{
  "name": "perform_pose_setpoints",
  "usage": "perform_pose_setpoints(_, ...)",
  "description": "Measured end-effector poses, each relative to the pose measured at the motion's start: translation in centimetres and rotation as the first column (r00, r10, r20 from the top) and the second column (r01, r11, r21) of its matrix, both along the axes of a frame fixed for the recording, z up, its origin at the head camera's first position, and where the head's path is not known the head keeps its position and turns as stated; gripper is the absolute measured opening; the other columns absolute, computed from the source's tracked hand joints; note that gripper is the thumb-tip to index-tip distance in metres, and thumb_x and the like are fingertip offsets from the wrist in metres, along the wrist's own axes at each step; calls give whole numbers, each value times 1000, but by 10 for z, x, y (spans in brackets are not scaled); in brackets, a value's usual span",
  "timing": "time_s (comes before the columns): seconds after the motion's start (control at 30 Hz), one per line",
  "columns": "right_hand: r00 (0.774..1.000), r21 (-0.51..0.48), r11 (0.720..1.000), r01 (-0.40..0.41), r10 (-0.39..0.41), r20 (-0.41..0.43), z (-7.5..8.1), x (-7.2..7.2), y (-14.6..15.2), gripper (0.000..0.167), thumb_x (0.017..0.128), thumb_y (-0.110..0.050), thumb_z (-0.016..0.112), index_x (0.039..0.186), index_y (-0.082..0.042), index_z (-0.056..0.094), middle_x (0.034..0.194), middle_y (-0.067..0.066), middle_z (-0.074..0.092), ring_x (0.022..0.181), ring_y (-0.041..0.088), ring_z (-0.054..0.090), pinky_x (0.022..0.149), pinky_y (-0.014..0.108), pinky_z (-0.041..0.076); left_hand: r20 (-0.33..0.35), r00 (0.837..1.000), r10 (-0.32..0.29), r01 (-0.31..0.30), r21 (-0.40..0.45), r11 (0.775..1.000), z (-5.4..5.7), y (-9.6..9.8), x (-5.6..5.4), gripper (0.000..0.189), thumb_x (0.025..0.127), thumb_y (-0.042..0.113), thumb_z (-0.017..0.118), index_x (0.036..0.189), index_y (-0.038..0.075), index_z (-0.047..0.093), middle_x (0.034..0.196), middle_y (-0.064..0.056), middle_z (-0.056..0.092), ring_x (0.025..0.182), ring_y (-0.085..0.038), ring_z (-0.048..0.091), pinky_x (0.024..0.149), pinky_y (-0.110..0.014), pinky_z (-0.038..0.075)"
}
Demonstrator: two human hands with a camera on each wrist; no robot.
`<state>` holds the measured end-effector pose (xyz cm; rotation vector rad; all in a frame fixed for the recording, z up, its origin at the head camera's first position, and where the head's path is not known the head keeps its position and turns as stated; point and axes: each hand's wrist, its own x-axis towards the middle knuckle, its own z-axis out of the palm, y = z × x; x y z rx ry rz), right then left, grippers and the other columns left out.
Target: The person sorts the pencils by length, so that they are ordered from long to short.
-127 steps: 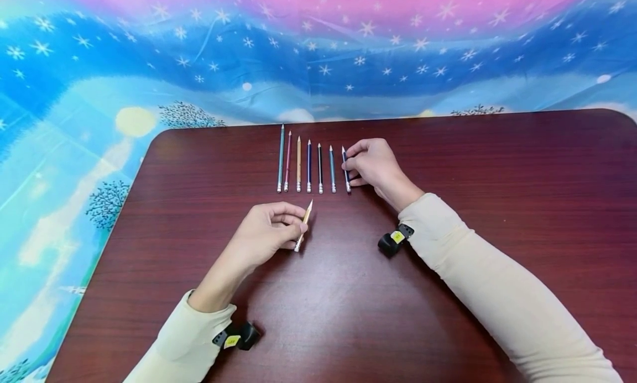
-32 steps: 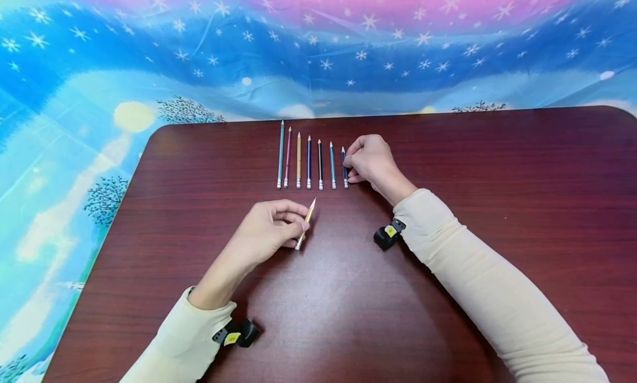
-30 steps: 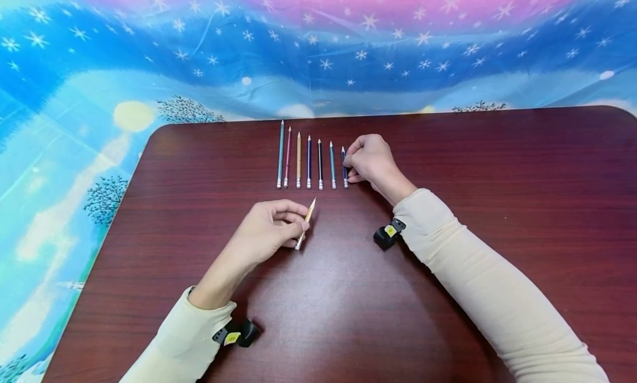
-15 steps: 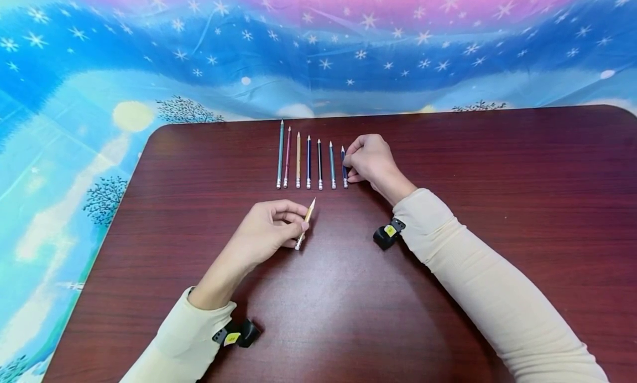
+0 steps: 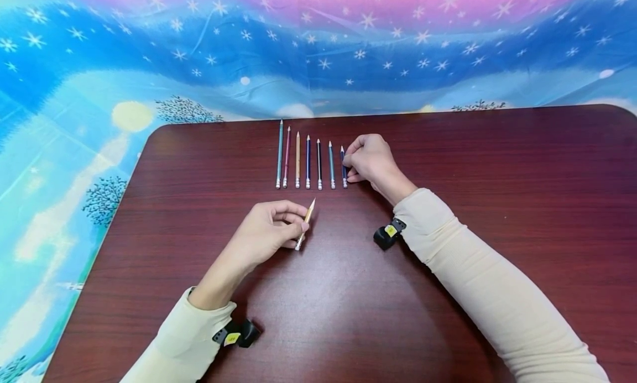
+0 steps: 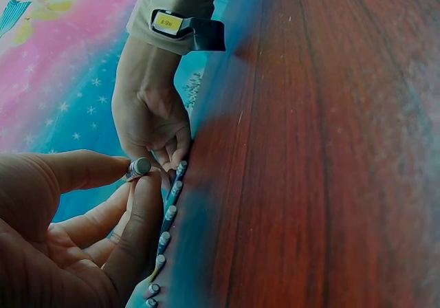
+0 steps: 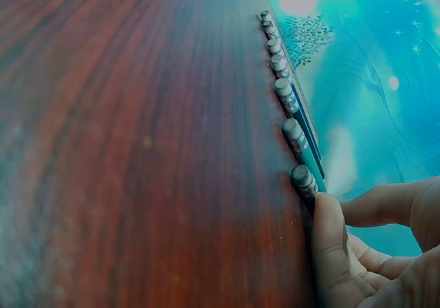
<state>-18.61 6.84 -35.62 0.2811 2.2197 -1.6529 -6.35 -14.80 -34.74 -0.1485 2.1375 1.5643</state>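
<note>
My left hand (image 5: 266, 231) pinches a short yellow pencil (image 5: 306, 224) between thumb and fingers, its sharpened tip pointing away and up from the table. In the left wrist view that pencil's eraser end (image 6: 140, 166) faces the camera. My right hand (image 5: 372, 159) holds a short dark blue pencil (image 5: 343, 170) at the right end of a row, with thumb and fingers at its side. To its left lie a light blue pencil (image 5: 332, 164), a black pencil (image 5: 319, 164), another dark blue pencil (image 5: 308, 162), a natural-wood pencil (image 5: 298, 159), a pink pencil (image 5: 287, 156) and a long teal pencil (image 5: 280, 153).
The row lies near the far edge of a dark red-brown wooden table (image 5: 473, 250), tips away from me and eraser ends roughly level. Lengths shrink from left to right. A snowflake-patterned cloth (image 5: 308, 51) hangs behind the table and at its left side.
Since the oldest frame, my right hand has shifted the end dark blue pencil slightly left, nearer the light blue one, and straightened it. Over the last second almost nothing moves; the left hand stays put.
</note>
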Motion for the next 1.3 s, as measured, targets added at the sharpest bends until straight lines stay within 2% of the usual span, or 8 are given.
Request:
perform_pose_setpoints(0.13,1000,-16,1000,-6,6,17,0,-1,2,10,96,3,60,106,3,60,81,11,60,51,13,60,55,26,62,-1,1000,14,-14,-1,1000,0,1,-2,23,96,4,70,119,1,71,101,-12,74,83,-11,70,73,-28,64)
perform_pose_setpoints(0.27,1000,-26,1000,0,1,21,1,0,4,9,95,4,60,104,1,60,79,10,60,51,13,59,54,26,61,-29,999,25,-25,2,1000,1,4,-9,24,97,4,70,120,0,71,100,-12,74,83,-10,71,74,-29,65)
perform_pose_setpoints(0.53,1000,-38,999,-4,5,20,0,3,8,8,95,3,61,103,1,59,77,10,60,52,14,59,55,27,62,-70,997,40,-40,0,999,7,26,-33,24,97,3,66,121,1,71,107,-16,75,85,-11,72,77,-31,66)
perform_pose_setpoints(0.83,999,-14,999,-32,32,4,1,10,21,9,94,0,61,103,1,61,83,10,63,57,13,61,56,27,62,-82,994,65,-61,49,997,12,50,-63,25,96,0,65,120,-3,69,103,-15,73,72,-10,69,70,-27,65)
perform_pose_setpoints(1.0,998,9,998,-60,60,16,3,19,37,10,96,-4,62,104,0,61,86,8,68,60,13,61,57,27,61,-85,993,82,-76,79,994,11,62,-74,22,95,-1,65,116,-4,68,100,-12,72,71,-10,68,68,-26,65)
perform_pose_setpoints(1.2,995,27,994,-103,103,3,10,35,56,14,97,-7,63,109,1,61,86,7,70,64,13,62,59,26,61,-95,991,99,-92,80,993,8,74,-85,24,95,-2,64,118,-5,68,101,-13,72,78,-12,70,72,-28,66)
perform_pose_setpoints(1.3,993,28,992,-119,119,-8,15,43,64,16,97,-8,64,110,1,60,85,5,69,65,13,62,60,26,60,-100,989,108,-100,78,992,6,80,-89,24,94,-2,64,118,-6,69,98,-11,70,76,-13,70,71,-29,66)
